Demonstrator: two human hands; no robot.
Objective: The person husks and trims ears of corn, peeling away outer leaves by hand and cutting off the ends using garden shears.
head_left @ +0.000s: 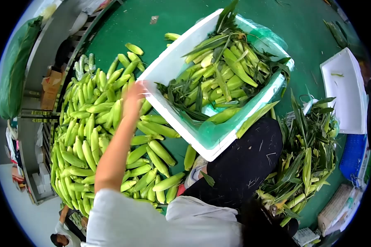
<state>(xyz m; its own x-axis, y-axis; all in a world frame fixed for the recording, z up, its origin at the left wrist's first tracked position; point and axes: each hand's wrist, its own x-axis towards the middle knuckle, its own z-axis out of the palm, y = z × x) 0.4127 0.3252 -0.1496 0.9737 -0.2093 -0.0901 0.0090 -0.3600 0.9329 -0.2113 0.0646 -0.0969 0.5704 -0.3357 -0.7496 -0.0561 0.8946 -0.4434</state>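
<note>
My left hand point(132, 94) is at the left corner of a white foam box point(163, 68), its fingers smeared by motion. I cannot tell whether it grips the rim or only passes by it. Inside the tilted box, ears of corn in their husks point(235, 68) lie among loose dark green leaves, over a green plastic bag point(212, 133) that lines it. Below and left of the hand spreads a large heap of green-husked corn point(90, 140) on the floor. My right hand does not show.
A pile of stripped husks and leaves point(305, 160) lies right of my knee point(251, 156). Farther right are another white foam box point(346, 90) and a blue crate point(352, 156). Metal shelving point(37, 156) stands along the left. Another person point(68, 230) is at the lower left.
</note>
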